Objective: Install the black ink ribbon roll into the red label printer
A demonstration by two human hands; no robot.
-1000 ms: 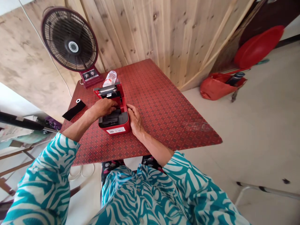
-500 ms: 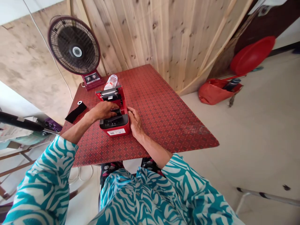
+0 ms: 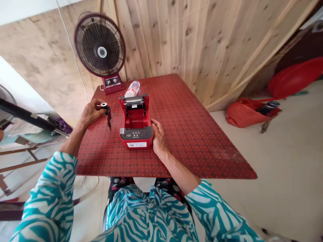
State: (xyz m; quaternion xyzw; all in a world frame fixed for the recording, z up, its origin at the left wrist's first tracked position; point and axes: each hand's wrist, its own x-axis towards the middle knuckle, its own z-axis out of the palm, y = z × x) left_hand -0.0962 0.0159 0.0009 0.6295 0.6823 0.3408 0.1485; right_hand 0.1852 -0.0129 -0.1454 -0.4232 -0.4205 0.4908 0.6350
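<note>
Pinches black ribbon roll (image 3: 105,107) in left hand (image 3: 93,111), fingers clamped on it. Steadies red printer (image 3: 136,129) with right hand (image 3: 157,137), fingers together

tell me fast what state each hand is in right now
left hand: closed, holding the black roll left of the red printer
right hand: open, resting against the printer's side

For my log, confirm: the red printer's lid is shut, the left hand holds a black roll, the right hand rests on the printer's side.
Not shut: the head view shows the red printer's lid tipped back, open. As stated, the left hand holds the black roll, the right hand rests on its side.
</note>
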